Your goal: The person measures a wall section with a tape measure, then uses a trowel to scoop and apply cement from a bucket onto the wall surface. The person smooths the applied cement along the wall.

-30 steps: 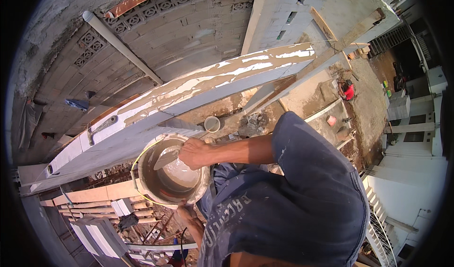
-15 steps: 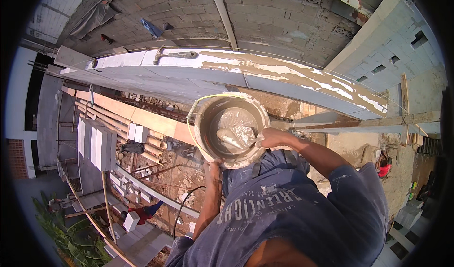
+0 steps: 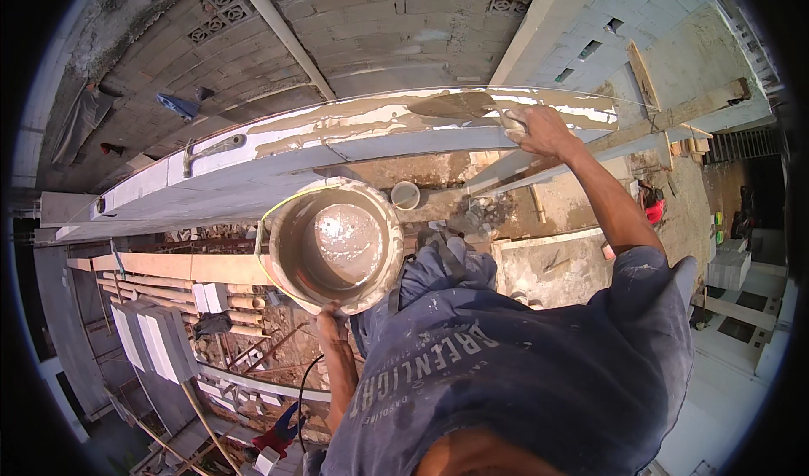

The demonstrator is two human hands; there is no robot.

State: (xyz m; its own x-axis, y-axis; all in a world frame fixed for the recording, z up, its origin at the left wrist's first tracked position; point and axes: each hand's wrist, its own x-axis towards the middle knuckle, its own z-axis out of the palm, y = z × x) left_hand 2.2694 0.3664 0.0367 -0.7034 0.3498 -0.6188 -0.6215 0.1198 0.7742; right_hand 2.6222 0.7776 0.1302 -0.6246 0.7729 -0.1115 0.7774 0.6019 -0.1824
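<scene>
My right hand (image 3: 539,132) is closed round the handle of a trowel (image 3: 453,105). The trowel's mortar-coated blade lies on the top of a white block wall (image 3: 379,145), where wet grey mortar (image 3: 324,122) is spread in uneven streaks with white showing through. My left hand (image 3: 331,319) grips the near lower edge of a bucket (image 3: 393,252), held in front of my waist. Inside the bucket is wet mortar (image 3: 347,233), and its pale handle hangs over the left side. Farther left on the wall top lies a hammer (image 3: 217,147).
A string line runs along the wall's far edge. A wooden beam (image 3: 674,115) crosses at the right. Below stand a small bucket (image 3: 405,195) and stacked white blocks (image 3: 156,337). A plank (image 3: 194,267) and bamboo poles extend at left; people are at lower left and far right.
My right hand has lifted the trowel out of the bucket and moved it up and right onto the wall top. The bucket sits farther left in view, still in my left hand.
</scene>
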